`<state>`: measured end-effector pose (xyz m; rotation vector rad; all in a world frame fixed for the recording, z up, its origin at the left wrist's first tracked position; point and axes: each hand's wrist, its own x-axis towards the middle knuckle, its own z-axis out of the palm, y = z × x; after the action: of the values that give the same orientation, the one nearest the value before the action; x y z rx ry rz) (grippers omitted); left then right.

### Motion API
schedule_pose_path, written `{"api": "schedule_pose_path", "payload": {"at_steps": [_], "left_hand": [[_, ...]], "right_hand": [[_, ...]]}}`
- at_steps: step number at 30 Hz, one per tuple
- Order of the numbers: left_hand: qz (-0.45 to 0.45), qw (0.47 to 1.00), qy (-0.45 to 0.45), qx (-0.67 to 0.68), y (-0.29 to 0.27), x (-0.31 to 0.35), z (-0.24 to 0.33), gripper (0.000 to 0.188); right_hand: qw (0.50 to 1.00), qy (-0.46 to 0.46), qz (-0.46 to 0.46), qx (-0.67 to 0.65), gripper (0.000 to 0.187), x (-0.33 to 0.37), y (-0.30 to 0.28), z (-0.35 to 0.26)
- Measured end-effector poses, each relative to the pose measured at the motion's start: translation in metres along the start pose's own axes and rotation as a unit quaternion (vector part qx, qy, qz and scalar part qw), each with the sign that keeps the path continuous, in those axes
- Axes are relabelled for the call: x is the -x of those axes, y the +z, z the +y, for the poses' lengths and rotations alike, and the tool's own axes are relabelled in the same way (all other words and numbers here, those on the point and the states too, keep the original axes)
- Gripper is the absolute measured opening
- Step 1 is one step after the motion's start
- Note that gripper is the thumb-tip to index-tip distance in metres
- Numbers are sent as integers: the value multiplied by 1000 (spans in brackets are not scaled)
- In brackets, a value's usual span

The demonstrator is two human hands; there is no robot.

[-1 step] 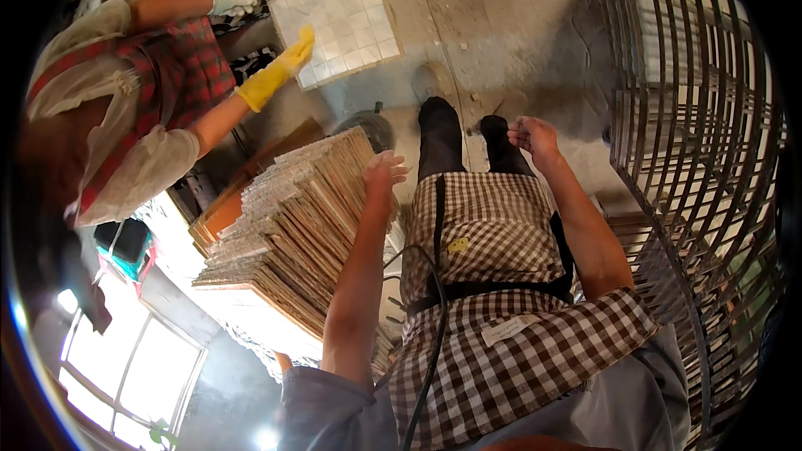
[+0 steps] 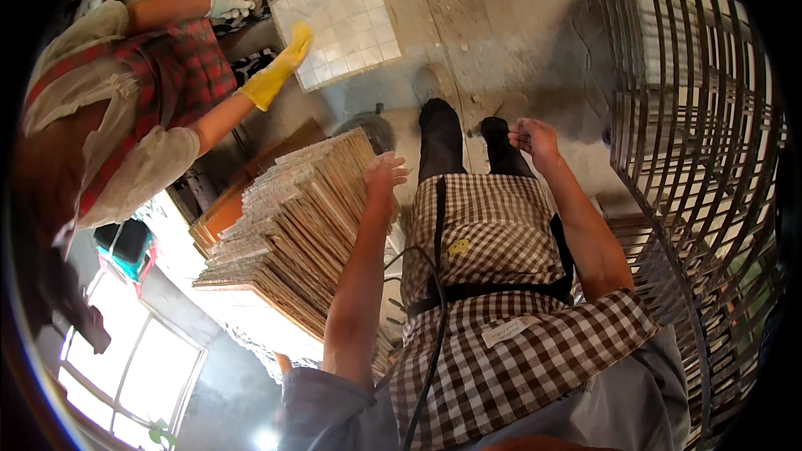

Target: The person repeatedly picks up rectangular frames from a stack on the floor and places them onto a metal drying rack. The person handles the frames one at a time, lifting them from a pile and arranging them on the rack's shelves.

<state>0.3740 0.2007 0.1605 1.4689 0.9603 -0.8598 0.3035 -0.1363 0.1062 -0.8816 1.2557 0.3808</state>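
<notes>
Noted left hand (image 2: pixel 385 171) empty, fingers loosely parted; stack of thin boards (image 2: pixel 292 225) directly to its left, contact not readable from this angle. Recorded right hand (image 2: pixel 536 140) half-curled, seemingly holding nothing, with dark slatted rack (image 2: pixel 702 142) farther right and checked apron (image 2: pixel 493 230) below, between both hands. Logged up-left of left hand: co-worker's yellow-gloved hand (image 2: pixel 280 71) overlapping tiled panel (image 2: pixel 355 12) in view.

Downward fisheye view, head-high
</notes>
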Motion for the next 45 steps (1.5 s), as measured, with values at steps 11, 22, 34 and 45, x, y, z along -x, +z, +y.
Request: {"api": "schedule_pose_path", "payload": {"at_steps": [11,22,34,45], "left_hand": [[23,999,-4,29,-5,-9,-1,37],[61,986,155,14,7,-57,14,37],[335,840,369,-217,-131,-256,62,32],[255,959,116,-46,-108,-298,164,46]], "right_hand": [[1000,3,-9,9,23,-4,13,-1],[999,-7,-30,21,23,-11,37,-18],[989,-67,-85,103,33,-116,144,-10],[976,-139,-16,165,42,-207,249,1]]}}
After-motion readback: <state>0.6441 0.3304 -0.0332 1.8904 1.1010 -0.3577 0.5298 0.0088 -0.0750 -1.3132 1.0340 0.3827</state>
